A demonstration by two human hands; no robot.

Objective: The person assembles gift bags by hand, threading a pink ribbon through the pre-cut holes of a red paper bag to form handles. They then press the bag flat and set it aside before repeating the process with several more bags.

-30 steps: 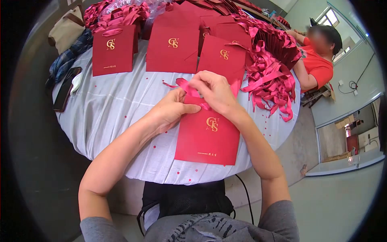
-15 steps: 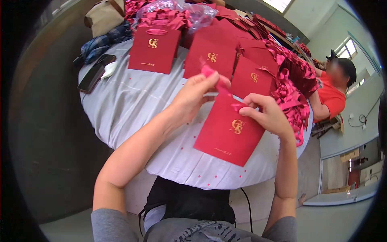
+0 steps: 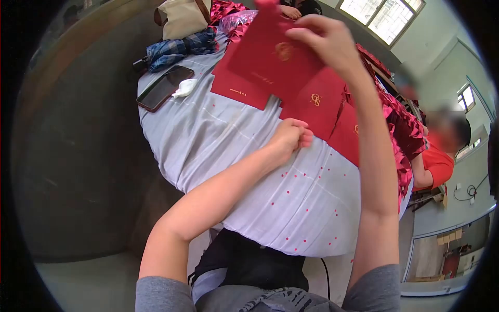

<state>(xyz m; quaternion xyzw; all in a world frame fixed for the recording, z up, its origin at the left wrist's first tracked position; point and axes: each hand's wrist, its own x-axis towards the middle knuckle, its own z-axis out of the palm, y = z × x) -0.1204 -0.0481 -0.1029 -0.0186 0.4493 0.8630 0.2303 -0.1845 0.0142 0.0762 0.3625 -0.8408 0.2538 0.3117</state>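
Note:
My right hand (image 3: 323,41) is raised high over the table and grips a red paper bag (image 3: 270,54) with a gold logo by its top edge. The bag hangs in the air above other flat red bags (image 3: 317,106) lying on the grey cloth-covered table (image 3: 291,203). My left hand (image 3: 292,136) rests on the cloth in a loose fist, next to the edge of a lying bag. Nothing shows in it.
A dark phone (image 3: 162,88) and a white crumpled tissue (image 3: 184,88) lie at the table's left rim, beside a plaid cloth (image 3: 176,49) and a beige bag (image 3: 183,16). Red ribbons (image 3: 400,156) pile at the right. A person in an orange shirt (image 3: 442,161) sits beyond them.
My right hand has lifted the red bag up and away from the table. My left hand has let go of the ribbon and dropped to the cloth. The view has swung left.

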